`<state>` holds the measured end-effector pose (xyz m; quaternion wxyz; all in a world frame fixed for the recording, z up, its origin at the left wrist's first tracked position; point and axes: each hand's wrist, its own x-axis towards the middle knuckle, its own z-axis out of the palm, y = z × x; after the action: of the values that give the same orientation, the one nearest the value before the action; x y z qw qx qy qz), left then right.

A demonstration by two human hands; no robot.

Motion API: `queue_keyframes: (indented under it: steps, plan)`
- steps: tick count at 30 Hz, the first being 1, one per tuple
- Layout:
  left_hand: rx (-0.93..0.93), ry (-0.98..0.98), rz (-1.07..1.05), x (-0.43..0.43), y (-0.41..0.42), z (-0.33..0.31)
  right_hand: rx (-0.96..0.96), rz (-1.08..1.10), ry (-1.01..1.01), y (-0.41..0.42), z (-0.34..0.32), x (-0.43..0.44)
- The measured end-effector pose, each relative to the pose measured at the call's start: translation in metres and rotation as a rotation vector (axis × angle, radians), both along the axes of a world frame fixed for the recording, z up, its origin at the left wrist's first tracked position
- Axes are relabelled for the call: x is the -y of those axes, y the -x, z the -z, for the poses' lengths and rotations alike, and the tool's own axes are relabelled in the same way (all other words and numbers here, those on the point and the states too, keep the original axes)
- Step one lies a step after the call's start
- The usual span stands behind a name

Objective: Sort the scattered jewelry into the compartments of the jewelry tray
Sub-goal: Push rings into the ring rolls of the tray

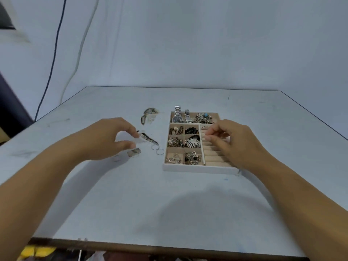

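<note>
**Clip Waiting Beside the Tray**

The patterned clip (149, 139) lies at nine o'clock from the jewelry tray (199, 169), with two thin rings (157, 149) at its five o'clock. We judge it light, stiff and slick: pinch its narrow sides. Our left hand (111, 140) hovers half-open beside it, empty. Our right hand (233, 142) bunches fingertips over the tray; whether it holds anything we cannot tell.
</note>
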<state>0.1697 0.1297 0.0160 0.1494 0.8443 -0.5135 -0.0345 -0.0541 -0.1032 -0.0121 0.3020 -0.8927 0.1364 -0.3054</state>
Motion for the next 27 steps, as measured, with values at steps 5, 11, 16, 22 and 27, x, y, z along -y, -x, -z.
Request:
queue_keyframes:
  steps: [5, 11, 16, 22, 27]
  plan:
    - [-0.04, 0.07, 0.051, 0.011, 0.002, 0.02, 0.014, 0.003, 0.04, -0.003, 0.002, 0.0]
    - [-0.046, 0.049, 0.143, 0.041, 0.014, 0.025, 0.001, -0.009, 0.031, 0.001, 0.002, -0.002]
    - [-0.027, -0.105, 0.091, 0.053, 0.02, 0.014, 0.015, -0.006, 0.019, 0.004, -0.001, -0.001]
    - [0.005, -0.245, 0.017, 0.061, 0.024, 0.009, 0.025, -0.016, 0.02, 0.005, -0.002, -0.001]
    - [-0.01, -0.163, 0.024, 0.058, 0.027, 0.01, -0.025, 0.017, 0.024, 0.008, -0.001, 0.006]
